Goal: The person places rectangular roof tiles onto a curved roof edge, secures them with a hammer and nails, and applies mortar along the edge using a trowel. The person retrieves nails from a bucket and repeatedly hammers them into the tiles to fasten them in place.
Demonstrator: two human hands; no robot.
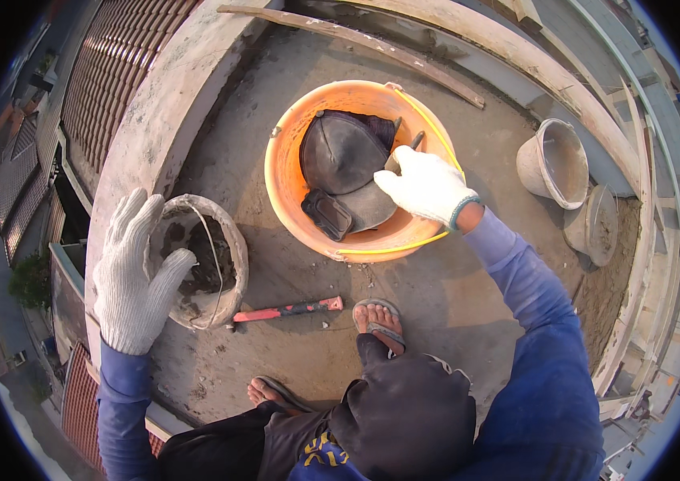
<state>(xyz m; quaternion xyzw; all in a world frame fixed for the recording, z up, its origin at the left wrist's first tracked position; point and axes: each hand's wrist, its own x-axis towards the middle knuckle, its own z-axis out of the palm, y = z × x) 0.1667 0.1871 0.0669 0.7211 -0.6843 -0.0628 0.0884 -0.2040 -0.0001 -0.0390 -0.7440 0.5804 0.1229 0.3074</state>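
Note:
My right hand [428, 184], in a white knitted glove, reaches into the right side of an orange bucket [280, 184] with a yellow handle. Its fingers are closed together; what they hold, if anything, is mostly hidden. A dark stick-like end [417, 140] shows just beyond them. Inside the bucket lie a dark cap [340, 152] and a black plastic piece [327, 215]. My left hand [135, 272], gloved too, is open with fingers spread, over the left rim of a mortar-crusted bucket [237, 264] beside the low wall. A wire handle crosses that bucket's mouth.
A hammer with a red and black handle [288, 309] lies on the concrete floor near my sandalled feet. Two more crusted buckets [536, 164] stand at the right. A wooden strip [356, 36] lies along the far side. Beyond the low wall [147, 136], tiled roofs [119, 64] drop away.

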